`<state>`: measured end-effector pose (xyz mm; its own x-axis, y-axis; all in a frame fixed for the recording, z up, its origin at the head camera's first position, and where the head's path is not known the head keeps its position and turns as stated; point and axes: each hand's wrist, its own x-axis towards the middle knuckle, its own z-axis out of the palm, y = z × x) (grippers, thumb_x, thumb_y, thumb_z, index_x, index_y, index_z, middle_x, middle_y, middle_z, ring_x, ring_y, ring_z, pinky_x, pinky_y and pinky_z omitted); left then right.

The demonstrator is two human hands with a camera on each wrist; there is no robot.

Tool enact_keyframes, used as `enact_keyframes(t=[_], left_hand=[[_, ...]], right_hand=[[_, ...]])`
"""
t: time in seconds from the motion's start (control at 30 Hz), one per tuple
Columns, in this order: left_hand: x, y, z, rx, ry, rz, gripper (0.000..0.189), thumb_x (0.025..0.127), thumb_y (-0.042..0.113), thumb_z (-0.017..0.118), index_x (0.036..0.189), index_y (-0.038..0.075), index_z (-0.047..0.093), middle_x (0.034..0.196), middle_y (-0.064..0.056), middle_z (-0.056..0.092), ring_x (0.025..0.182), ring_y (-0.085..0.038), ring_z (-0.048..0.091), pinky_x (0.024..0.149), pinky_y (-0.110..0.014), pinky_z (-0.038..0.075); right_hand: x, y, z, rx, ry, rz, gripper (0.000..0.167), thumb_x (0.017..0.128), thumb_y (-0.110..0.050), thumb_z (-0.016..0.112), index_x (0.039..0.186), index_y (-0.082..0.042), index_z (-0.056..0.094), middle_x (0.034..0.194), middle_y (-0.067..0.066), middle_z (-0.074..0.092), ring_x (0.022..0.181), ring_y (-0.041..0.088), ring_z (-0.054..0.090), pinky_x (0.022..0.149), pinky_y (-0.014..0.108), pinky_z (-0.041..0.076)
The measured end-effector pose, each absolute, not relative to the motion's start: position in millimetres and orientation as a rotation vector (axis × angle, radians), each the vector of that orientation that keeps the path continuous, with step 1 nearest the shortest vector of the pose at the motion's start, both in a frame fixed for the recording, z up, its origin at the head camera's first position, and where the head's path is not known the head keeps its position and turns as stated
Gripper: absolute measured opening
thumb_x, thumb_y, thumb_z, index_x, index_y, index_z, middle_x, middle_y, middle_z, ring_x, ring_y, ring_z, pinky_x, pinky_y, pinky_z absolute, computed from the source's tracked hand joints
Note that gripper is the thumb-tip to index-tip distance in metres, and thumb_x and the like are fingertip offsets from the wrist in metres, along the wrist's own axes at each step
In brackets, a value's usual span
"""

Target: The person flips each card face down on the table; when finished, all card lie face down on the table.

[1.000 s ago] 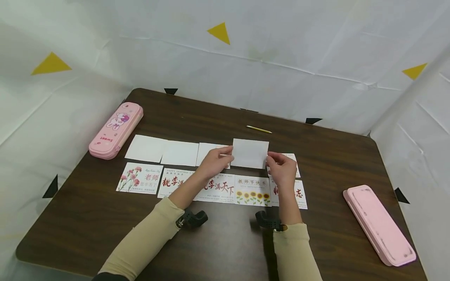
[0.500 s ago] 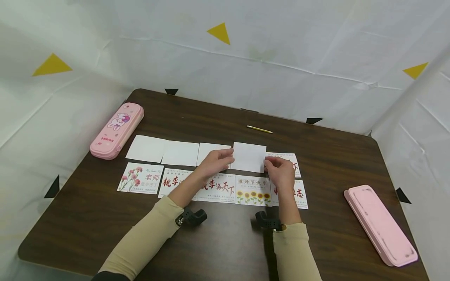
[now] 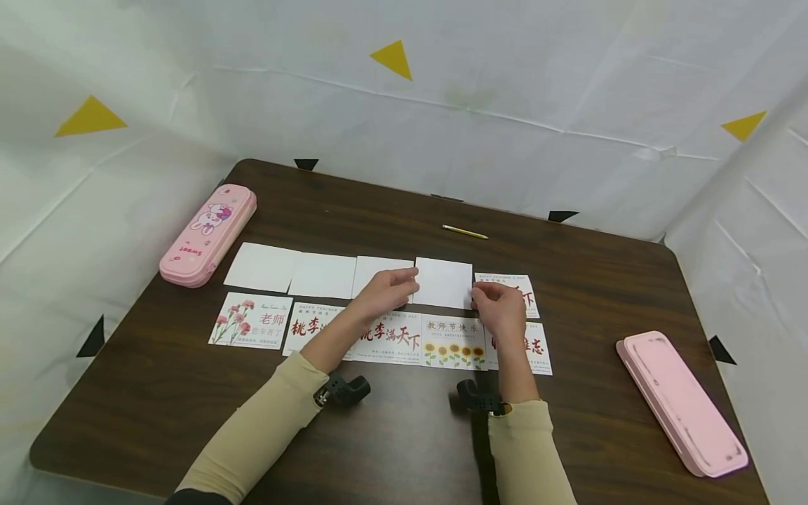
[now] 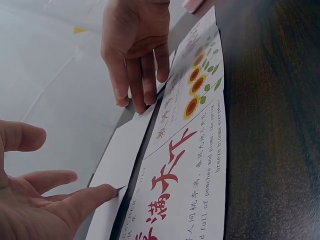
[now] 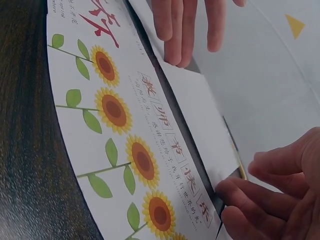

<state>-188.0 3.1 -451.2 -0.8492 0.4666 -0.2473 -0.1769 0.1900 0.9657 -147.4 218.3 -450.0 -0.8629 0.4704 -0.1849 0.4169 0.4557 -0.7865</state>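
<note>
A blank white card [image 3: 444, 283] lies in the back row of cards, right of centre. My left hand [image 3: 386, 291] is at its left edge, fingers fairly straight, tips resting low on the white paper in the left wrist view. At the card's right edge is my right hand [image 3: 501, 308]; its fingertips [image 5: 227, 189] touch the near corner while the thumb stays apart from it. Just in front lies a sunflower card [image 3: 454, 342]. A card with red characters [image 3: 522, 293] is partly hidden behind my right hand, and another blank card [image 3: 374, 270] partly behind my left.
Two more blank cards [image 3: 323, 275] continue the back row leftward. The front row includes a pink-flower card [image 3: 250, 320] and several cards with red lettering [image 3: 391, 338]. A pencil [image 3: 465, 231] lies behind. Pink pencil cases stand at left [image 3: 208, 235] and right [image 3: 682, 403].
The blank card has come down toward the table and shifted slightly left, into line with the back row. My right hand has moved slightly left and nearer; my left has barely moved.
</note>
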Motion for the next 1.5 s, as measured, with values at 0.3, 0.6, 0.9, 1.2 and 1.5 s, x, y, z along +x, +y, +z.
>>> enact_keyframes(t=[0.3, 0.6, 0.9, 1.2, 1.5], left_hand=[[-188, 5, -448, 0.294, 1.945, 1.728, 0.051, 0.099, 0.021, 0.052, 0.147, 0.003, 0.043, 0.148, -0.016, 0.045, 0.133, -0.028, 0.047, 0.105, -0.037, 0.042], [-180, 36, -447, 0.376, 1.869, 1.728, 0.048, 0.100, 0.019, 0.053, 0.144, 0.001, 0.047, 0.146, -0.015, 0.047, 0.128, -0.026, 0.053, 0.100, -0.036, 0.047], [-178, 87, -447, 0.307, 1.697, 1.728, 0.053, 0.099, 0.019, 0.053, 0.147, -0.001, 0.041, 0.145, -0.017, 0.048, 0.131, -0.027, 0.049, 0.103, -0.037, 0.044], [-188, 107, -450, 0.216, 1.578, 1.735, 0.058, 0.099, 0.014, 0.052, 0.150, -0.004, 0.032, 0.150, -0.018, 0.041, 0.138, -0.029, 0.040, 0.108, -0.036, 0.038], [-190, 111, -443, 0.165, 1.518, 1.761, 0.059, 0.099, 0.010, 0.052, 0.152, -0.002, 0.029, 0.155, -0.016, 0.033, 0.139, -0.025, 0.038, 0.109, -0.037, 0.037]], right_hand=[[-143, 232, -445, -0.733, -2.575, 1.538, 0.029, 0.096, -0.022, 0.063, 0.117, -0.005, 0.071, 0.110, 0.015, 0.071, 0.091, 0.025, 0.071, 0.062, 0.027, 0.054], [-128, 280, -435, -0.920, -2.518, 1.316, 0.032, 0.099, -0.029, 0.059, 0.121, -0.010, 0.070, 0.118, 0.012, 0.067, 0.106, 0.028, 0.062, 0.089, 0.042, 0.047], [-123, 305, -437, -1.011, -2.634, 1.184, 0.039, 0.102, -0.031, 0.050, 0.134, -0.013, 0.062, 0.134, 0.014, 0.059, 0.123, 0.036, 0.050, 0.102, 0.057, 0.030], [-123, 304, -443, -1.010, -2.651, 1.186, 0.038, 0.101, -0.029, 0.053, 0.132, -0.011, 0.063, 0.132, 0.015, 0.061, 0.123, 0.037, 0.050, 0.102, 0.057, 0.030], [-123, 303, -440, -1.018, -2.628, 1.192, 0.038, 0.099, -0.031, 0.056, 0.127, -0.009, 0.066, 0.128, 0.016, 0.063, 0.119, 0.037, 0.052, 0.101, 0.055, 0.032]])
